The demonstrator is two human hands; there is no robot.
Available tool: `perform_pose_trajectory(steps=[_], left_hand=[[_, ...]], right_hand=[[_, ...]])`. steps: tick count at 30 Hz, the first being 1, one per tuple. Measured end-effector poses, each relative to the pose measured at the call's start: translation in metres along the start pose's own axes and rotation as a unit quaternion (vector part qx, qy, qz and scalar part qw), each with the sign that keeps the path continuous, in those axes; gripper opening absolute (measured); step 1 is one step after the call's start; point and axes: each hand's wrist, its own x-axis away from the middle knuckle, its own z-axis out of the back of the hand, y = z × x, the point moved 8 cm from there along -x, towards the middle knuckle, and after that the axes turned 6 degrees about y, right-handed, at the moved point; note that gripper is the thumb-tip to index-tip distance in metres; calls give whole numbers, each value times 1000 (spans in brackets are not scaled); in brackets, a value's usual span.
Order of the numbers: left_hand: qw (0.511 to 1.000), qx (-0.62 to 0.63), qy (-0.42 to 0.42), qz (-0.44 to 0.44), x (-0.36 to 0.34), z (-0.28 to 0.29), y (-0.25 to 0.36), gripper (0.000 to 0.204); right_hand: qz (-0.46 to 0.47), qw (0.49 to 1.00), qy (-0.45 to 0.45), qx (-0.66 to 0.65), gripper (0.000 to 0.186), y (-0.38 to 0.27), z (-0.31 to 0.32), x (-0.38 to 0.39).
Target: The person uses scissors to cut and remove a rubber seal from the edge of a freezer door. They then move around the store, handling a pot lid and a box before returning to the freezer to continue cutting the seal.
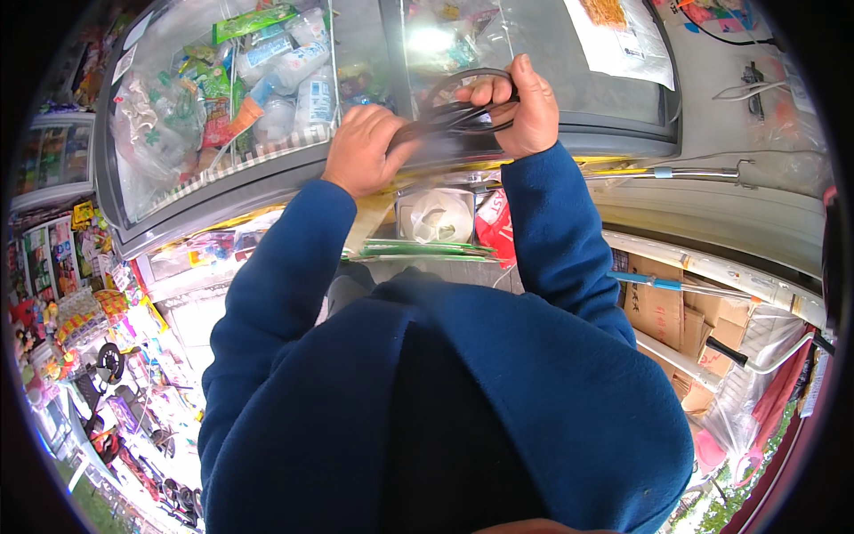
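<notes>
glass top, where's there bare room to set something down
The glass top looks bare between the right hand and the white sheet. Its left side is crowded with bottles and wrappers, though whether on or under the glass I cannot tell. Dark loops cross the gap to the left hand.

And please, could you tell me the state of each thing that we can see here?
Dark cord: gathered in loops, partly blurred, held in both hands.
Left hand: closed on the dark cord.
Right hand: fingers curled around the dark cord, thumb raised.
Plastic bottles: heaped among wrappers.
Glass-topped case: open or shut, I cannot tell.
Cardboard: piled in layers.
</notes>
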Motion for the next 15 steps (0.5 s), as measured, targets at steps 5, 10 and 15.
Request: perform_pose_trajectory(steps=[5, 10, 15], left_hand=[[1000, 7, 11, 15, 6, -4, -4, 20], [999, 11, 27, 42, 7, -3, -6, 22], [999, -8, -5, -35, 7, -7, 25, 21]], right_hand=[[148, 950, 261, 80, 34, -44, 38, 29], [21, 972, 191, 134, 34, -15, 14, 63], [81, 974, 200, 63, 26, 1, -4, 60]])
